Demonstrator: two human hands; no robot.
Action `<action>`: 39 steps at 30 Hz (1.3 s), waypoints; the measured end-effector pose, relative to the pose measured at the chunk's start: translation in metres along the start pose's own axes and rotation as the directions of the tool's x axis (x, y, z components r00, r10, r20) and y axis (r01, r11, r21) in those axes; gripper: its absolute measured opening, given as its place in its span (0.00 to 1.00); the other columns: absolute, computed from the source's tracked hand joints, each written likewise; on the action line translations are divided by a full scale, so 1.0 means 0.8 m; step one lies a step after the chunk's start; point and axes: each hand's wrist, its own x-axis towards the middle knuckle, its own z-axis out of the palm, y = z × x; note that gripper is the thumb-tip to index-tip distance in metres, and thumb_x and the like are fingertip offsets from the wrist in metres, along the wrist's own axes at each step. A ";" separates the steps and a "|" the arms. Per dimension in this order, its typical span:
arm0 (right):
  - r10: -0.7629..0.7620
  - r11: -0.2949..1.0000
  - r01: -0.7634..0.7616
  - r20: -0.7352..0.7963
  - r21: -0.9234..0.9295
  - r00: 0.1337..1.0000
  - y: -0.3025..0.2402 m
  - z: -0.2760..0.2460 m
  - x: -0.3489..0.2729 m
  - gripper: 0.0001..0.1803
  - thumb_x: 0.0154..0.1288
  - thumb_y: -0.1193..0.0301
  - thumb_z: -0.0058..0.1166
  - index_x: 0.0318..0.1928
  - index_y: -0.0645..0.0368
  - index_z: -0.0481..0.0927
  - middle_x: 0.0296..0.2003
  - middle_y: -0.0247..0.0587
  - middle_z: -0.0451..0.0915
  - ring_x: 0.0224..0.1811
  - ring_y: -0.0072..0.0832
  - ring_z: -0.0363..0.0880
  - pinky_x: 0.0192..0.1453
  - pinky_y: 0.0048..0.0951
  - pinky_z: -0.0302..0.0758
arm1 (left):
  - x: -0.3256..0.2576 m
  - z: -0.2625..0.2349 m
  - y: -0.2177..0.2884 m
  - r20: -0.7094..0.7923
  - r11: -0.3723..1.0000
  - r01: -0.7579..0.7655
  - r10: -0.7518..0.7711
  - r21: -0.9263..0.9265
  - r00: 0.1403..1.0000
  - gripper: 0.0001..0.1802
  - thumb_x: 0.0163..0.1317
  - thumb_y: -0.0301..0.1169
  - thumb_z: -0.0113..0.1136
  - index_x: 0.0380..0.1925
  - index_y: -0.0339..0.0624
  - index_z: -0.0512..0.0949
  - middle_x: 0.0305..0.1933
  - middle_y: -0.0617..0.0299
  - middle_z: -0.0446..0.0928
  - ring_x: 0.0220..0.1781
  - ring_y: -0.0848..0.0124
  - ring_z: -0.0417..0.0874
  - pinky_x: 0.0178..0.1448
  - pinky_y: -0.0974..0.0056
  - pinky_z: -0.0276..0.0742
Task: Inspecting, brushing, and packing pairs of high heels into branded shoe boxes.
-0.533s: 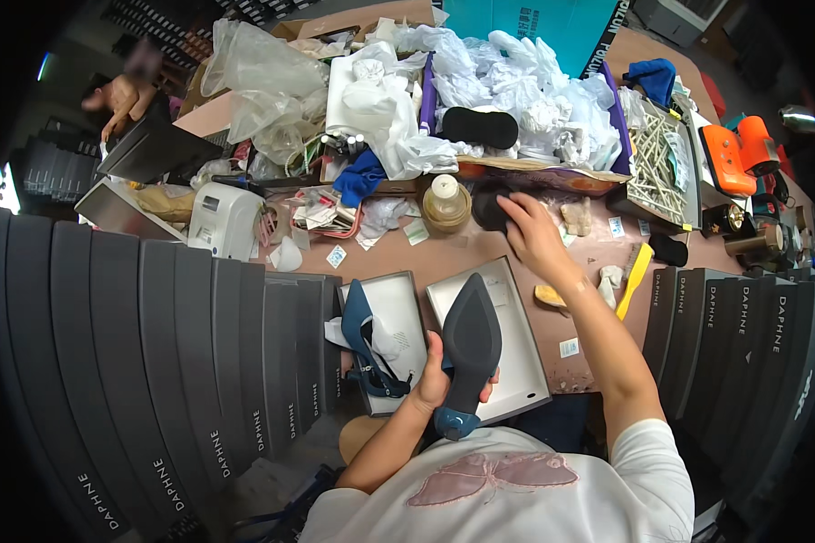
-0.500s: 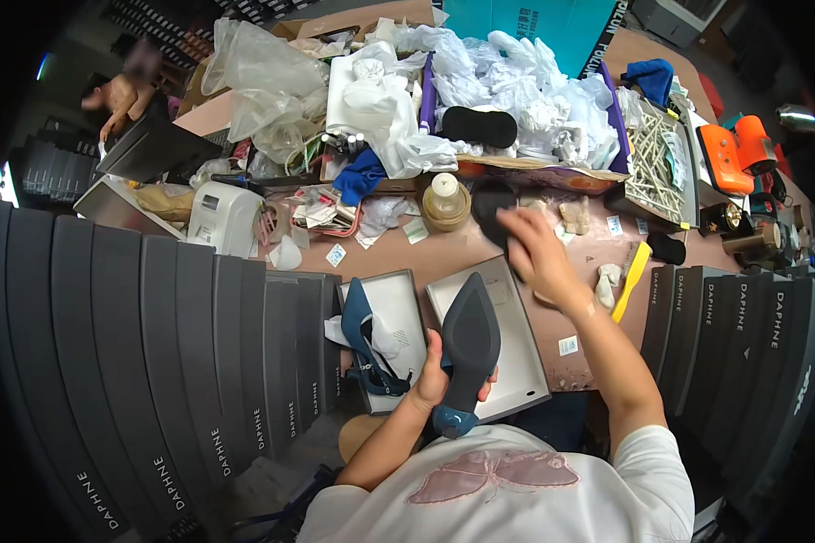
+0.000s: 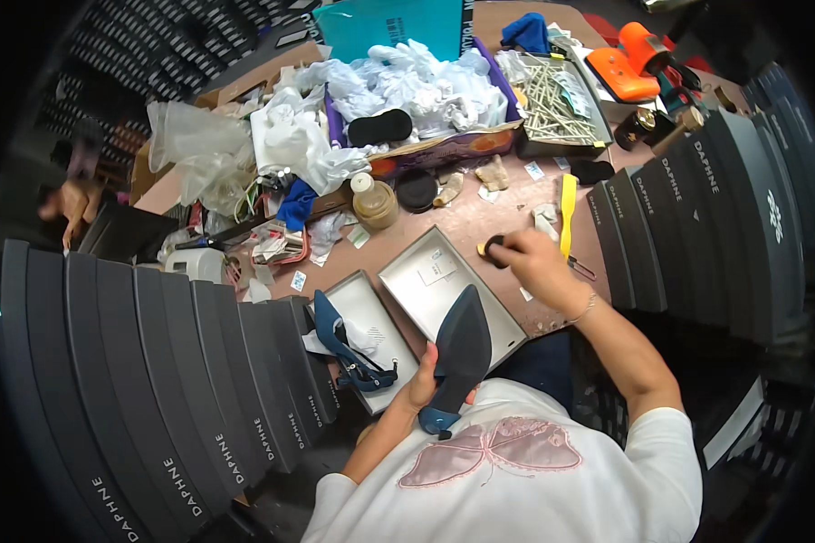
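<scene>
My left hand (image 3: 423, 378) is closed around a blue heeled shoe (image 3: 465, 339), its dark sole facing up and its heel toward my body. Over the table to the right, my right hand (image 3: 536, 262) pinches a small, dark, rounded pad-like piece (image 3: 494, 251). A bit of something yellowish shows beside that piece; I cannot tell what it is. The matching blue slingback shoe (image 3: 340, 342) lies with white paper in a grey shoebox (image 3: 351, 291). Right of it is another grey tray-like box half (image 3: 418, 262), and the held shoe overlaps its near end.
Stacked dark shoeboxes (image 3: 167, 362) rise at left, more (image 3: 688, 217) at right. Behind the work area stand a bottle of amber liquid (image 3: 374, 204), a black round disc (image 3: 417, 190) and a purple-edged box (image 3: 507, 86) of white bags. A yellow-handled brush (image 3: 568, 213) lies at right.
My right hand has left the black disc by the bottle and come nearer and right, now with the small dark piece in its fingers. My left hand still holds the shoe. The whole view has shifted.
</scene>
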 end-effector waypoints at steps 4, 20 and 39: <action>-0.255 0.964 0.244 0.104 0.103 0.961 -0.062 -0.027 -0.024 0.14 0.54 0.71 0.55 0.44 0.52 0.79 0.28 0.38 0.73 0.29 0.30 0.74 0.32 0.32 0.70 | -0.001 -0.008 -0.006 -0.073 0.996 0.055 -0.060 -0.074 0.996 0.54 0.53 0.79 0.29 0.48 0.36 0.73 0.31 0.50 0.79 0.24 0.62 0.82 0.29 0.62 0.80; -0.250 0.968 0.248 0.119 0.036 0.961 -0.082 -0.025 -0.009 0.17 0.53 0.73 0.54 0.46 0.52 0.80 0.33 0.38 0.77 0.33 0.33 0.77 0.34 0.31 0.71 | -0.001 0.024 0.014 -0.301 0.995 0.094 -0.098 -0.027 0.949 0.55 0.51 0.80 0.27 0.45 0.36 0.75 0.30 0.52 0.79 0.25 0.64 0.82 0.32 0.64 0.81; 0.284 0.832 -0.367 0.250 0.416 0.926 -0.039 0.034 -0.015 0.20 0.57 0.78 0.55 0.52 0.64 0.77 0.45 0.50 0.75 0.47 0.43 0.76 0.52 0.32 0.73 | -0.115 -0.212 0.007 -0.705 0.674 0.222 0.699 0.705 0.116 0.33 0.65 0.26 0.52 0.69 0.38 0.55 0.55 0.42 0.74 0.53 0.57 0.79 0.58 0.61 0.73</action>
